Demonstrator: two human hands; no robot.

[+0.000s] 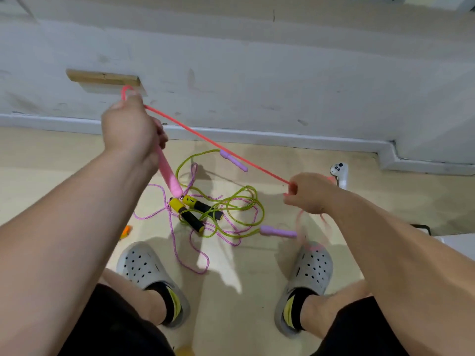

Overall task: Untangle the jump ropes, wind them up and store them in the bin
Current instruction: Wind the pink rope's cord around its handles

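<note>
My left hand [131, 127] grips the pink handle [168, 176] of a coral-pink jump rope [218, 146], with a loop of the cord sticking out above the fist. The cord runs taut, down and to the right, to my right hand [309, 194], which pinches it; the rest hangs blurred below that hand. On the floor between my feet lies a tangle: a green rope [240, 201] with black-and-yellow handles [191, 210], and a thin purple rope [180, 253] with lilac handles [276, 231]. No bin is in view.
A white game controller [339, 173] lies on the floor to the right, near the wall's baseboard [257, 136]. A small orange object [126, 231] sits at the left. My grey clogs [149, 273] stand just behind the tangle. A white object's edge [455, 238] shows at far right.
</note>
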